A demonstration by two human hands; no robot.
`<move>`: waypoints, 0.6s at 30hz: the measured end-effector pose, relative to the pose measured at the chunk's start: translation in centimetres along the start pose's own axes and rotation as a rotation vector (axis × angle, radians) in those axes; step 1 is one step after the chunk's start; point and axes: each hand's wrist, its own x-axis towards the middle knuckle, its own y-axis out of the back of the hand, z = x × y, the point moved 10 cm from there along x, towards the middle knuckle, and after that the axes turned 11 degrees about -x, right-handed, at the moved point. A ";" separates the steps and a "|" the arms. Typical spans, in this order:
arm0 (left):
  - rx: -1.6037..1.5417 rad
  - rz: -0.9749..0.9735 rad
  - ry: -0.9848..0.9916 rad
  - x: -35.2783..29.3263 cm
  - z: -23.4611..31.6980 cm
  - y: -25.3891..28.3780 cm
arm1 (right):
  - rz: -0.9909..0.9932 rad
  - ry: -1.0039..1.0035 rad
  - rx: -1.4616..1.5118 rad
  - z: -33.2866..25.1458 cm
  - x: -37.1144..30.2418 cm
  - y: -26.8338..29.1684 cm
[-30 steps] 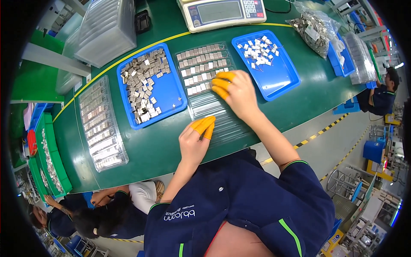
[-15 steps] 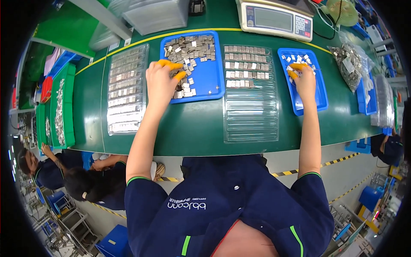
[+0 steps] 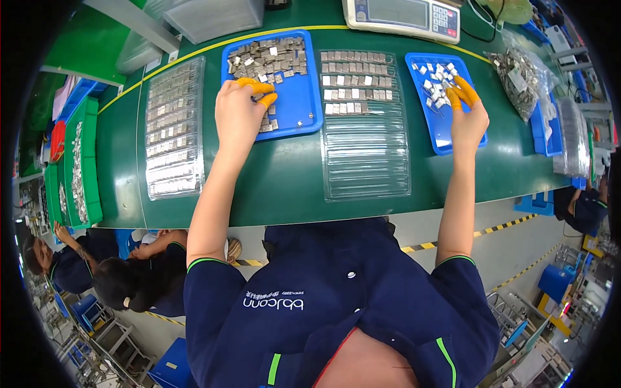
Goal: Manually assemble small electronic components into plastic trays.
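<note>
Orange-yellow finger cots cover fingertips on both hands. My left hand (image 3: 240, 115) is over the lower left of a large blue tray (image 3: 301, 100), its thumb and forefinger curled close together; whatever they pinch is too small to make out. Many small silvery metal pieces (image 3: 268, 55) are heaped toward the tray's far side. My right hand (image 3: 469, 126) hovers at a smaller blue tray (image 3: 442, 139), its fingers apart over small white-and-metal pieces (image 3: 435, 84). Between the trays lies a clear ridged plastic tray (image 3: 365, 161), its far rows filled with metal pieces.
Another clear plastic tray (image 3: 174, 129), filled with rows of pieces, lies at left. Green bins (image 3: 94, 165) stand beyond it. A weighing scale (image 3: 401, 16) and a clear plastic container (image 3: 210, 16) are at the back. A bag of parts (image 3: 514, 81) sits right. Co-workers (image 3: 139, 278) sit at lower left.
The whole view has shifted slightly. Against its tray, my right hand has moved rightward and its fingers have spread. My left hand has moved a little to the right within the large tray.
</note>
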 end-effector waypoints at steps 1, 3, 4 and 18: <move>-0.204 0.025 0.068 -0.1 0.5 0.5 | -0.001 -0.029 0.044 -1.1 -0.8 0.7; -0.715 -0.018 0.350 -1.5 0.9 -0.2 | -0.011 0.024 0.134 -3.9 -2.9 1.5; -1.003 -0.085 0.415 -2.4 1.9 -1.8 | -0.015 0.085 0.231 -5.7 -4.0 1.9; -1.720 0.036 0.642 -7.1 5.8 -6.1 | -0.370 0.040 0.604 -12.2 -9.5 -1.0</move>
